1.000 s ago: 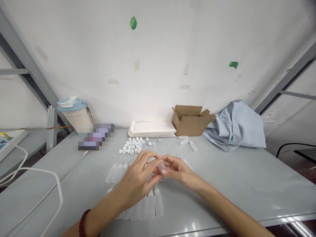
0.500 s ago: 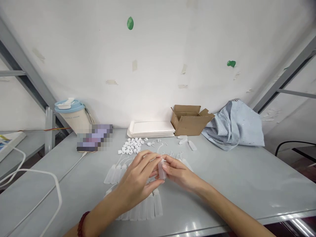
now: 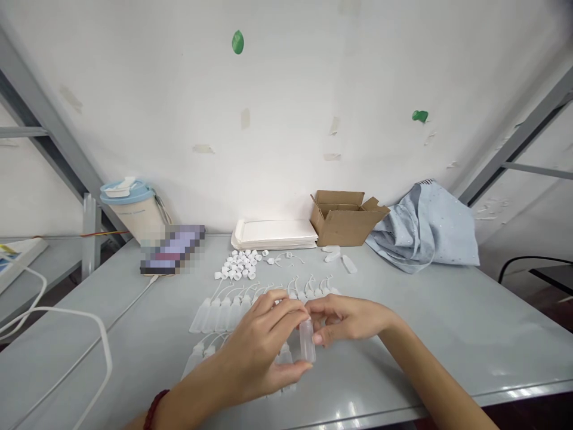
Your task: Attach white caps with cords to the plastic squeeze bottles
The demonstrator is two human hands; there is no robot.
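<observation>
A: You have one bottle [image 3: 307, 341] nearly upright, seemingly clear of the bench [image 3: 425, 358].

B: Your left hand [image 3: 264, 343] is half closed on it, fingertips at the top, thumb at the base. That end-to-end hold probably leaves its side free for your other hand.

A: And your right hand [image 3: 351, 316]?

B: Loosely curled, thumb against the bottle's side, fingers partly hidden behind. Whether you're gripping or just steadying with it, I can't tell.

A: Why are your rows [image 3: 219, 313] so neat?

B: Those bottles lie side by side, straps [image 3: 217, 289] toward the wall [image 3: 286, 89], likely to avoid tangles. Your caps [image 3: 242, 263] sit heaped just beyond, presumably for easy reach.
</observation>
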